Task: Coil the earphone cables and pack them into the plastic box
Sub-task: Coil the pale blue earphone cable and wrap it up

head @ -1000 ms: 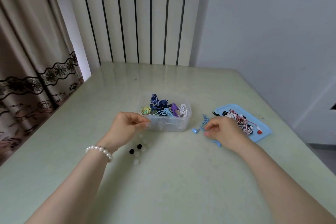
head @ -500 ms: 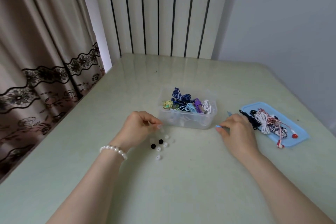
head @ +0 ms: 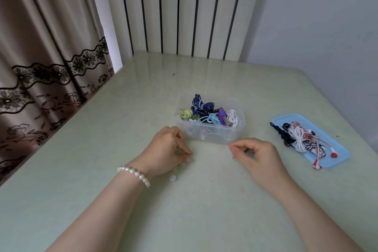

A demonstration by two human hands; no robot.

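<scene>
Blue cable gone from right hand (head: 258, 154), fingers curled on something unclear, left hand (head: 166, 147) curled over ear tips.

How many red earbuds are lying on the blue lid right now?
2: one red earbud near the blue lid's right edge, the other at its near edge. More may be hidden in the tangled cables.

Two bare forearms, no sleeves visible. Left wrist wears a white pearl bead bracelet (head: 134, 175), single strand. Right wrist bare. Left thumbnail looks pale, glossy.
</scene>
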